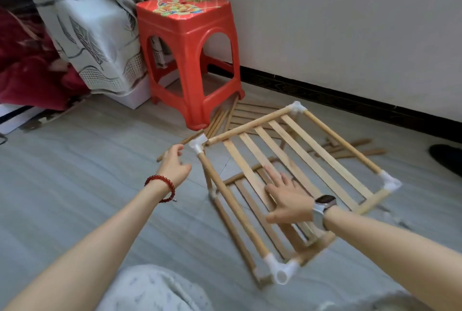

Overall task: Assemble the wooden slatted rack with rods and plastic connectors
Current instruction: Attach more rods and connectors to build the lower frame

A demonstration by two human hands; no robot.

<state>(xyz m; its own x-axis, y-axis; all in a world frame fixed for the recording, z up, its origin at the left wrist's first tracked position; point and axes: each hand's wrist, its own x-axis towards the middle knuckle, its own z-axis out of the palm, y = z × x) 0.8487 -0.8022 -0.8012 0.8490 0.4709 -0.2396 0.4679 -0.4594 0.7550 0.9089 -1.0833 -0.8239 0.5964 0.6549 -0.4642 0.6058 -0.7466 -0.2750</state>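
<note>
Rack, part-built: slatted wooden panel framed by rods, white plastic connectors at the corners, standing tilted on the grey floor above a second slatted panel. Right hand: fingers straight and spread, lying flat on the slats, gripping nothing (watch on the wrist). Left hand: loosely open, holding nothing, just beside the far-left connector. Loose rods lie behind. Red stool stands near the wall.
</note>
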